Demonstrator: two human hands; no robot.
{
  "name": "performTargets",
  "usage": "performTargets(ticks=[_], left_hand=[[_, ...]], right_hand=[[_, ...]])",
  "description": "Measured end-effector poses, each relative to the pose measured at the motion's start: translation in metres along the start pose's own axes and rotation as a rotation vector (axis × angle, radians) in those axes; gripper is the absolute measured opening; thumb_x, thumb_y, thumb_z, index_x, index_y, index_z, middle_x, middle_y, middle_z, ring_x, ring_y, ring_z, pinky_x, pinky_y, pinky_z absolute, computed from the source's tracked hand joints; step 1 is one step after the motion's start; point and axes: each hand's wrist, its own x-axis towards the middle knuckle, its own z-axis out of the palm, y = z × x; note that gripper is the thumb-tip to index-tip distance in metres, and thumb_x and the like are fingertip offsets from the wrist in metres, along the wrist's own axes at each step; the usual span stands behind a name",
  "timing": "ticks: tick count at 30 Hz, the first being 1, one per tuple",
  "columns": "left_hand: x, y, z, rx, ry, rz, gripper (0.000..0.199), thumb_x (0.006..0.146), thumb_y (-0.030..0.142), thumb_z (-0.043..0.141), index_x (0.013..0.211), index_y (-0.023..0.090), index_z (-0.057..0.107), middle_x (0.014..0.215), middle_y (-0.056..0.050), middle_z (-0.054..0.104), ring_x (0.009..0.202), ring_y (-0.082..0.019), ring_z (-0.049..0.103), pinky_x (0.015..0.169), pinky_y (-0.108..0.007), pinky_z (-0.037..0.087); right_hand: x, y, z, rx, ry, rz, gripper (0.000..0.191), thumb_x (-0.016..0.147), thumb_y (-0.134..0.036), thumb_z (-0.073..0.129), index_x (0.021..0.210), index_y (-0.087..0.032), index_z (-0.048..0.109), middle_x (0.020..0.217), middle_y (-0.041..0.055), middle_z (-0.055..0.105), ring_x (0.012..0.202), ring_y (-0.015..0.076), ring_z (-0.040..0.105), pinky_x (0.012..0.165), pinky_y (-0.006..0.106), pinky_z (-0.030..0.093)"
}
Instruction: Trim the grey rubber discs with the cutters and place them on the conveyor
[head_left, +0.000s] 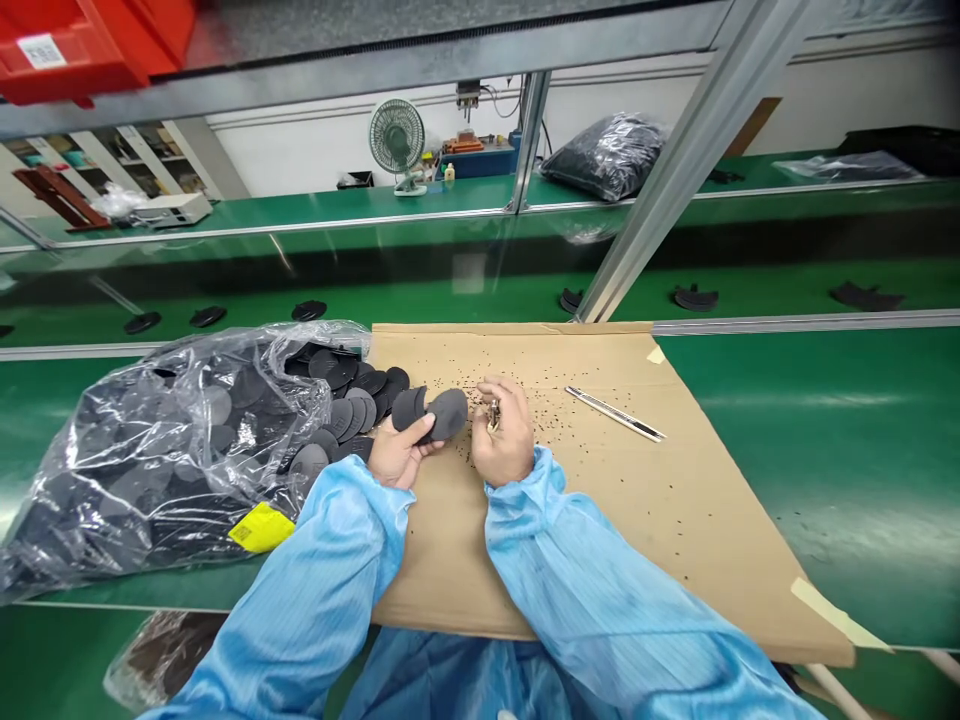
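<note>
My left hand (401, 450) pinches a couple of flat, round black pieces (448, 413), fanned out between thumb and fingers above the cardboard. Just to their right, my right hand (506, 430) is closed around a small metal tool (493, 416); most of it is hidden by the fingers, so its exact kind does not show. The tool and the black pieces are slightly apart. Left of my left hand, many similar black discs (349, 415) spill from the mouth of a clear plastic bag (165, 460). Tiny black bits (551, 415) lie scattered around my right hand.
A cardboard sheet (600, 540) covers the bench before me, with a slim utility knife (615, 413) on its right side. Behind it runs a green conveyor (465, 290) carrying spaced black pieces. A metal post (675, 170) slants up at the right; a red bin (90, 50) hangs upper left.
</note>
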Motion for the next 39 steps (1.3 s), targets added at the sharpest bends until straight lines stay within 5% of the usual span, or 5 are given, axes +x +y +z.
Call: performTargets(ticks=[5,14,18,24,39], left_hand=[[0.000,0.000,0.003,-0.047,0.008,0.121,0.045,0.057,0.026,0.084,0.095,0.017,0.062,0.090,-0.003,0.067,0.075,-0.016,0.066,0.060,-0.026,0.056],[-0.003,-0.009,0.000,0.144,-0.068,0.164,0.047,0.062,0.035,0.082,0.100,0.013,0.065,0.099,-0.010,0.069,0.078,-0.020,0.066,0.061,-0.030,0.056],[0.000,-0.011,-0.002,0.153,-0.072,0.157,0.044,0.063,0.034,0.082,0.098,0.013,0.066,0.097,-0.010,0.069,0.078,-0.020,0.066,0.063,-0.032,0.056],[0.004,-0.012,-0.006,0.108,-0.098,0.221,0.037,0.063,0.028,0.082,0.096,0.015,0.070,0.101,-0.008,0.071,0.097,-0.021,0.064,0.093,-0.037,0.049],[0.000,-0.008,-0.003,0.138,-0.221,0.234,0.026,0.063,0.028,0.081,0.084,0.015,0.073,0.092,-0.007,0.071,0.091,-0.022,0.065,0.092,-0.039,0.048]], right_hand=[[-0.003,0.000,0.002,0.021,-0.212,0.143,0.022,0.087,-0.030,0.052,0.106,-0.021,0.060,0.087,0.0045,0.068,0.078,0.0190,0.063,0.078,0.033,0.050],[0.001,0.003,0.000,0.086,-0.350,0.135,0.017,0.087,-0.029,0.052,0.095,-0.019,0.064,0.087,0.0050,0.068,0.081,0.0184,0.062,0.076,0.030,0.048],[0.003,0.005,-0.001,0.076,-0.378,0.090,0.017,0.087,-0.027,0.052,0.097,-0.019,0.064,0.088,0.0054,0.068,0.085,0.0196,0.062,0.080,0.032,0.049],[0.002,0.002,0.000,0.094,-0.354,0.116,0.020,0.085,-0.030,0.055,0.099,-0.020,0.065,0.096,0.0076,0.068,0.090,0.0208,0.062,0.084,0.036,0.049],[0.005,-0.004,0.000,0.475,-0.387,0.463,0.034,0.065,-0.038,0.075,0.089,-0.018,0.064,0.084,0.0037,0.068,0.073,0.0171,0.062,0.073,0.032,0.053]])
